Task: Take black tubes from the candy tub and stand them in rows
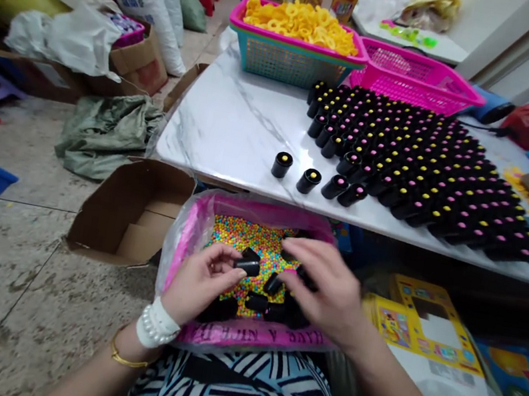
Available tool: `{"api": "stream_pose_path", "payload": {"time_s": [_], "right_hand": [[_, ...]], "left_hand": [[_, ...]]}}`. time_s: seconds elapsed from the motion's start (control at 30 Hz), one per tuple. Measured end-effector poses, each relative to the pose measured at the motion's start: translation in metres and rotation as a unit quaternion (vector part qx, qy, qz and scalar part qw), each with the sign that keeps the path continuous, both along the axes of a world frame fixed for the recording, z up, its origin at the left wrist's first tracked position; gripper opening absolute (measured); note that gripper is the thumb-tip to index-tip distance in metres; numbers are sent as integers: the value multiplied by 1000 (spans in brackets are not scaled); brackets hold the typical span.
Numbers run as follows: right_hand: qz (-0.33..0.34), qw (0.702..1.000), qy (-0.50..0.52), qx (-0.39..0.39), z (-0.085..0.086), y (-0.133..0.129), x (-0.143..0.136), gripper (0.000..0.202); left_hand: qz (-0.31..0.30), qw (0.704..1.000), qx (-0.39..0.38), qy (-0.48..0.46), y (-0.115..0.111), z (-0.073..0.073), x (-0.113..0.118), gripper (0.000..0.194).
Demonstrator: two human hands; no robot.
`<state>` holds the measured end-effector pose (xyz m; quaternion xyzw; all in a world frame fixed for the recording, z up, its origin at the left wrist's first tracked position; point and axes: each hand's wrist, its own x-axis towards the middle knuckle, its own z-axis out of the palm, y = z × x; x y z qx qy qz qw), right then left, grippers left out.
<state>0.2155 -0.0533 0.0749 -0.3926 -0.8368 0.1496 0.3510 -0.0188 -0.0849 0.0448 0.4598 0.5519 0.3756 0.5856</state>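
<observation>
My left hand [208, 276] pinches a small black plastic cup [247, 267] between thumb and fingers, over a pink basket [187, 232] lined with clear plastic. Inside the basket lie many tiny coloured balls [239, 229] with several more black cups [273, 283] scattered on them. My right hand [325, 289] is at the basket's right side, fingers apart and slightly blurred, close to some of those cups; nothing shows in its grip. On the marble-look table just beyond, a few black cups [282, 164] stand upright, each with a yellow or pink ball in its top.
Dense rows of black cups [418, 156] cover the right of the white table [237, 119]. Behind them stand a basket of yellow ring-shaped pieces [303, 25] and a pink basket [417, 75]. An open cardboard box [123, 222] is on the floor at left; printed yellow boxes [425, 326] lie at right.
</observation>
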Motion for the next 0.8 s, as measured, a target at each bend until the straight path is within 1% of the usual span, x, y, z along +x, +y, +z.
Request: {"api": "stream_pose_path", "payload": {"time_s": [0.03,0.07,0.1,0.17,0.23,0.27,0.3,0.33,0.4,0.43,0.47,0.5,0.53,0.57,0.6,0.63,0.67,0.7,0.77,0.8], "right_hand": [[70,996,-25,-41,-4,-2,-9,41],[120,989,-38,-83,-8,-3,-17,43],[146,980,-31,-128,-13,-2,-24,45],[146,960,45,-233,-22,1,-31,52],[132,920,152,-335,-29,2,-33,61],[125,900,193,-370,-31,1,-33,61],[116,888,219,-386,-32,0,-34,57],[109,886,229,-389,-33,0,-35,50],[101,896,218,-373,-34,3,-37,36],[102,905,204,-360,-35,7,-39,32],[104,916,183,-341,-36,15,-39,32],[107,932,148,-314,-38,24,-40,33],[103,951,97,-277,-41,35,-40,35],[95,968,25,-230,-44,46,-40,37],[84,978,-62,-182,-47,56,-40,35],[74,975,-155,-140,-51,65,-41,31],[66,962,-242,-110,-55,72,-43,25],[61,942,-315,-93,-59,76,-45,19],[57,909,-403,-82,-68,77,-53,18],[58,902,-421,-83,-72,75,-58,19]], "left_hand": [[-8,1000,5,12,0,-1,3,32],[-13,1000,7,15,-1,-2,6,31],[-17,1000,2,7,-2,-3,9,30],[-16,998,-27,-52,-4,-3,11,31],[-4,986,-74,-151,-5,-3,9,34],[2,975,-97,-200,-6,-3,7,36],[7,964,-116,-238,-6,-3,5,38],[9,957,-127,-262,-6,-3,4,39],[-11,957,-129,-261,-7,-6,1,39],[-23,965,-114,-234,-8,-8,1,39],[-35,978,-84,-187,-9,-10,1,39],[-44,991,-41,-118,-10,-13,1,39],[-52,998,13,-31,-12,-16,2,41],[-64,994,69,63,-14,-19,3,43],[-84,978,114,151,-16,-21,5,46],[-115,957,143,225,-18,-23,6,49],[-154,935,156,278,-20,-25,7,50],[-189,917,160,312,-21,-26,8,50],[-236,897,156,340,-22,-25,10,48],[-245,893,155,343,-22,-24,10,48]]}}
